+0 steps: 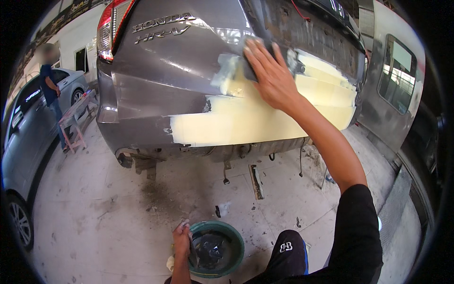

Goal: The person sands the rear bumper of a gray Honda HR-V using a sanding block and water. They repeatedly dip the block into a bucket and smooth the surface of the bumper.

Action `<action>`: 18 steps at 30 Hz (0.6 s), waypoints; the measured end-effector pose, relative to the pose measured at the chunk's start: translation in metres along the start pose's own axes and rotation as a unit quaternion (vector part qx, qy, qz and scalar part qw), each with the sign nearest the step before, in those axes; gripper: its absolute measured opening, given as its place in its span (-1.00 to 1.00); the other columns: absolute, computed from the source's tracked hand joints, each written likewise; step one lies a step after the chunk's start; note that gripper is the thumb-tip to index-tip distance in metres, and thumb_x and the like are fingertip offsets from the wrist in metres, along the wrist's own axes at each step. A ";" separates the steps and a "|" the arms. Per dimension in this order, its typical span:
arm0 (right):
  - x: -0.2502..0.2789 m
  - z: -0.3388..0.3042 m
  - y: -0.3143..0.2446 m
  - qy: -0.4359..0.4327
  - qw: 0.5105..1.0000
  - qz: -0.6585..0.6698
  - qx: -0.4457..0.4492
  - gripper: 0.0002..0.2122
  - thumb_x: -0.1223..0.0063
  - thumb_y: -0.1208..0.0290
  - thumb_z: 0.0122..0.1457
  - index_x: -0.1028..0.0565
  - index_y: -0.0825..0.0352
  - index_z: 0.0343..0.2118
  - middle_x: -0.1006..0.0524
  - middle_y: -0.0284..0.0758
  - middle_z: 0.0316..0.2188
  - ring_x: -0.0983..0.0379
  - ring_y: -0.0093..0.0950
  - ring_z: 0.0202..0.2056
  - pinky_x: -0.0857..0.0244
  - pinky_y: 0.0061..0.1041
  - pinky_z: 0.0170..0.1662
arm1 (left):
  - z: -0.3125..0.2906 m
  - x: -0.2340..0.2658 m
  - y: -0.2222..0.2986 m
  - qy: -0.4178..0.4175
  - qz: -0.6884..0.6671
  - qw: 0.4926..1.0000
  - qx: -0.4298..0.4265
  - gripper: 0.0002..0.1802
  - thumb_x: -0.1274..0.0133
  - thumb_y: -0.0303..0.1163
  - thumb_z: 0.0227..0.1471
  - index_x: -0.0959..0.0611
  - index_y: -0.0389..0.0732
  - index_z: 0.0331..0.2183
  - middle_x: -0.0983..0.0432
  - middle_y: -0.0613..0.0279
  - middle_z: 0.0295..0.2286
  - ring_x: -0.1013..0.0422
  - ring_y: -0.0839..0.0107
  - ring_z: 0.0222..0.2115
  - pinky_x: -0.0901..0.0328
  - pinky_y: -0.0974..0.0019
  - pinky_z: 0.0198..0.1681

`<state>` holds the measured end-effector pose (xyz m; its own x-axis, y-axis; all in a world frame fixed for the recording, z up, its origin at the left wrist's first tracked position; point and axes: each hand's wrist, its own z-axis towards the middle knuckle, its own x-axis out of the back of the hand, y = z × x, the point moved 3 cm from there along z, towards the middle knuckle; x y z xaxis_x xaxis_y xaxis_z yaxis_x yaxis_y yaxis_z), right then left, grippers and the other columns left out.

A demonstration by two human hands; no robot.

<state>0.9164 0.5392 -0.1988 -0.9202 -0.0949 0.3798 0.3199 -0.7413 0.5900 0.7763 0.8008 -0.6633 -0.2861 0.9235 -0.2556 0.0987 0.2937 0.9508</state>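
My right hand (270, 78) presses a dark sanding pad (248, 71) against the rear of a grey car (156, 90), fingers stretched over it. Around and below the pad, pale yellow body filler (213, 125) covers a broad patch of the panel, with a bluish worn edge at its upper left. Low in the view, my left hand (181, 239) is closed at the left rim of a round green basin (240, 241) of dark water. A thin greyish piece (193, 255) hangs from its fingers along the basin's inside; its kind is unclear.
A silver car (35, 113) stands at left, with a person (49, 87) beside it near a pinkish trestle (73, 116). A detached panel with a window (395, 75) leans at right. Cables and brackets hang below the grey car, and a narrow strip (256, 182) lies on the floor.
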 end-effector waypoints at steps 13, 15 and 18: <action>0.000 0.013 -0.014 -0.018 0.999 -0.002 0.027 -0.29 -0.11 0.40 -0.04 -0.11 0.31 0.23 -0.03 -0.27 0.30 0.08 -0.36 0.31 0.38 -0.12 0.34 | 0.003 0.007 -0.015 0.023 0.011 0.999 -0.040 -0.71 0.00 -0.43 0.13 -0.58 -0.32 -0.12 -0.38 0.40 -0.54 -0.22 0.62 -0.59 -0.17 0.51 -0.51; -0.003 -0.015 -0.004 -0.053 0.999 -0.009 0.006 -0.27 -0.14 0.44 -0.06 -0.10 0.30 0.23 -0.02 -0.26 0.30 0.11 -0.37 0.32 0.38 -0.11 0.34 | -0.003 0.005 -0.004 0.030 0.027 0.998 -0.052 -0.72 0.00 -0.43 0.12 -0.59 -0.32 -0.13 -0.41 0.42 -0.54 -0.25 0.61 -0.58 -0.18 0.50 -0.50; -0.002 -0.049 0.005 -0.066 0.997 -0.014 -0.027 -0.24 -0.16 0.45 -0.08 -0.09 0.31 0.24 -0.01 -0.25 0.30 0.13 -0.36 0.33 0.37 -0.10 0.34 | -0.010 0.001 0.010 0.032 0.030 0.997 -0.071 -0.72 -0.01 -0.44 0.11 -0.60 -0.31 -0.13 -0.45 0.42 -0.50 -0.29 0.58 -0.52 -0.23 0.46 -0.41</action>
<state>0.9093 0.5030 -0.2311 -0.8899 0.0111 0.4561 0.2794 -0.7771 0.5640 0.7672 0.8021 -0.6519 -0.3446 0.9191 -0.1909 -0.0165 0.1974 0.9802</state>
